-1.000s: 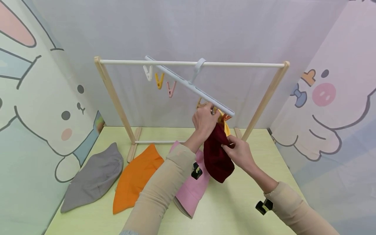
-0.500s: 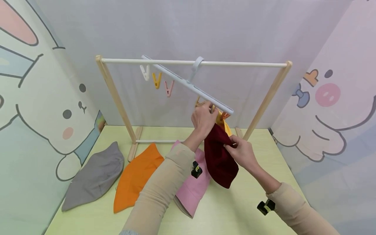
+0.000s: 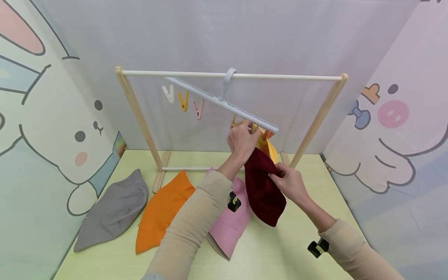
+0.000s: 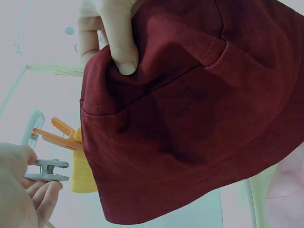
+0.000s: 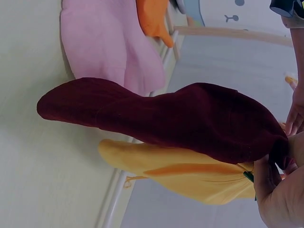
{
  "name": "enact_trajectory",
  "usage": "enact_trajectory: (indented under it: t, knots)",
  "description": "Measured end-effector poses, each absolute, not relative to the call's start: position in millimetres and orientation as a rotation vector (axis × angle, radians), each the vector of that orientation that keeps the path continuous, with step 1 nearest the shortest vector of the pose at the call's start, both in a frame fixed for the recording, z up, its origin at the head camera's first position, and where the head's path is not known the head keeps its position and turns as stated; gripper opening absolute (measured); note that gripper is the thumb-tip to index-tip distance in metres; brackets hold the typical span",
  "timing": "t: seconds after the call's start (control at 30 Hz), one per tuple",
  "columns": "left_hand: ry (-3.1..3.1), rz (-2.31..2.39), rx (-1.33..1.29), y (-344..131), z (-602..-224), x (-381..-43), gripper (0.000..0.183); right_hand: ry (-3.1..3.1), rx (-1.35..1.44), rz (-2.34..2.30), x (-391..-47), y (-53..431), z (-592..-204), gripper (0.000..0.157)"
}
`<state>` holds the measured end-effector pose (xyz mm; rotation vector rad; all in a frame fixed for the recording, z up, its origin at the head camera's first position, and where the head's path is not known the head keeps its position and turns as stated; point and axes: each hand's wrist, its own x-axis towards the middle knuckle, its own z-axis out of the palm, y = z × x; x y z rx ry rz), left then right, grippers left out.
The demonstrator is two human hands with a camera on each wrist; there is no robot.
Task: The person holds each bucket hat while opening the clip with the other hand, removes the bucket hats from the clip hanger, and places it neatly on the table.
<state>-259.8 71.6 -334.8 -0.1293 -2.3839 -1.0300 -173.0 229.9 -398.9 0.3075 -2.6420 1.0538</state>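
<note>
My right hand (image 3: pixel 287 182) pinches the top of a dark red bucket hat (image 3: pixel 264 190), which hangs brim downward in front of the rack. My left hand (image 3: pixel 242 140) is just under the pale blue hanger (image 3: pixel 224 102); in the left wrist view its thumb and fingers pinch a grey-looking clothespin (image 4: pixel 47 170), apart from the dark red hat. Behind that hat, a yellow hat (image 3: pixel 268 147) hangs from an orange clothespin (image 3: pixel 268 134) near the hanger's right end. A tan clothespin (image 3: pixel 236 121) shows just beyond the left hand.
White, yellow and pink clothespins (image 3: pixel 198 110) hang on the hanger's left half. The hanger hooks over the white bar of a wooden rack (image 3: pixel 319 112). Grey (image 3: pixel 113 212), orange (image 3: pixel 164 212) and pink (image 3: pixel 227 229) bucket hats lie on the table.
The hanger has slid a little left along the bar and its left end has dipped. The dark red hat has moved slightly right and down with the right hand; the left hand barely moved.
</note>
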Motion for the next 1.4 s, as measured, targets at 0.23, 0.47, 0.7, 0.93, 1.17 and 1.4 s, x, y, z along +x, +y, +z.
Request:
enact_trajectory:
  t: [0.23,0.47,0.7,0.93,1.17,1.4]
  knots:
    - [-2.367,-1.009,-0.127,72.4,-335.4,-260.3,0.020,-2.666,0.263,1.100,-174.7,234.6,-403.1,0.006]
    - [-2.349,-0.989,-0.129,73.9,-334.5,-259.4,0.022,-2.677,0.214,1.124,-176.3,240.5,-409.4,0.007]
    - [-2.364,-0.980,-0.119,76.5,-333.1,-257.7,0.024,-2.710,0.172,1.153,-176.1,248.4,-411.1,0.009]
    - [-2.372,-0.961,-0.111,78.8,-331.4,-256.5,0.025,-2.749,0.129,1.246,-173.9,254.0,-415.5,0.011]
    - [-2.363,-0.955,-0.111,79.4,-328.1,-254.8,0.026,-2.781,0.079,1.392,-172.8,255.0,-421.5,0.019]
    - [-2.361,-0.957,-0.110,80.0,-325.4,-253.9,0.026,-2.792,0.014,1.506,-174.2,256.7,-427.9,0.021]
